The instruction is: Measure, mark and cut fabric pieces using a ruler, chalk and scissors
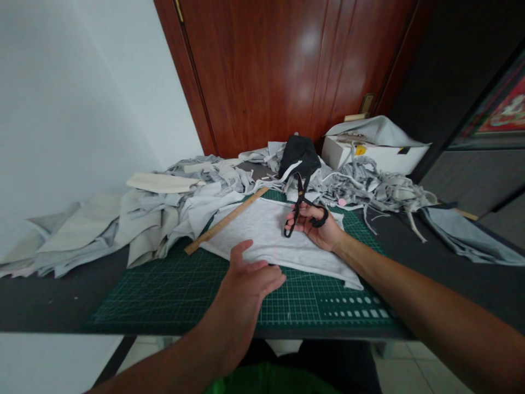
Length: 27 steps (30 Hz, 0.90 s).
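A pair of black scissors (301,198) is held in my right hand (314,225), the blades pointing away from me and slightly parted. Under that hand a light grey piece of cloth (250,231) lies spread on a green cutting mat (172,293). My left hand (252,273) hovers by the cloth's near edge, fingers apart, with nothing in it. A wooden ruler (225,221) rests slantwise along the left part of the cloth.
Grey and cream cloth pieces (151,210) are heaped at the left. Behind the mat stand a black bag (299,155) and a white box (379,156). Tangled fabric strips (369,183) lie at the right, near a folded grey cloth (470,232).
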Each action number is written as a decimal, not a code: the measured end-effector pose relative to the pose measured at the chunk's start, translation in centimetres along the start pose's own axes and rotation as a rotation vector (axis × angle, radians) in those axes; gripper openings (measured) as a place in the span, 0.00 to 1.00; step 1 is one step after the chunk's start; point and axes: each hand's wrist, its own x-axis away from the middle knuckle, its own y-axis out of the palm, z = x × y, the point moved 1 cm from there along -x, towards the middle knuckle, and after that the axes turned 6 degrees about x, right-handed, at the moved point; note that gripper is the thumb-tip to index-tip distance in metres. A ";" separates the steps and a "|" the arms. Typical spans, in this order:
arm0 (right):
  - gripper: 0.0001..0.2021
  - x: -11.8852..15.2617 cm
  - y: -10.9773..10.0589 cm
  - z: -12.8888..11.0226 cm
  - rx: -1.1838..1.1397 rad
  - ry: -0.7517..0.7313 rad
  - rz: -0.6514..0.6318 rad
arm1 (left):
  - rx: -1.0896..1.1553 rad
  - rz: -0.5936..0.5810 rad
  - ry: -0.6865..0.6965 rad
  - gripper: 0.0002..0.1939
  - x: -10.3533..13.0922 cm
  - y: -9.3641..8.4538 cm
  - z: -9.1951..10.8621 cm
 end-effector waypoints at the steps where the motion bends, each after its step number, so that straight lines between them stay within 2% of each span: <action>1: 0.08 0.0 0.0 0.0 -0.002 -0.001 0.002 | 0.055 0.011 -0.028 0.41 0.4 -0.2 -0.2; 3: 0.08 0.0 0.0 0.0 -0.004 0.000 0.004 | 0.097 0.016 -0.062 0.44 0.7 -0.6 -0.5; 7: 0.07 0.0 0.1 -0.1 -0.006 0.000 0.010 | 0.118 0.026 0.010 0.44 -0.6 -0.2 -0.5; 11: 0.07 0.2 0.2 -0.2 -0.004 -0.005 0.010 | 0.127 0.130 -0.002 0.41 -2.9 1.2 -0.3; 14: 0.07 0.2 0.2 -0.1 -0.002 -0.010 0.013 | 0.071 0.124 -0.101 0.36 -4.3 1.7 -0.1; 16: 0.07 0.2 0.1 -0.1 -0.002 -0.012 0.016 | -0.023 0.099 -0.113 0.30 -4.9 1.5 0.2; 19: 0.08 0.1 0.1 -0.1 -0.004 -0.008 0.013 | -0.136 0.114 -0.050 0.21 -5.4 0.8 0.7; 24: 0.08 0.1 0.1 -0.1 -0.008 -0.005 0.006 | -0.220 0.201 0.079 0.14 -5.6 -0.1 1.0; 27: 0.07 0.2 0.2 -0.2 -0.006 -0.004 0.006 | -0.138 0.193 0.162 0.12 -5.9 -0.3 0.9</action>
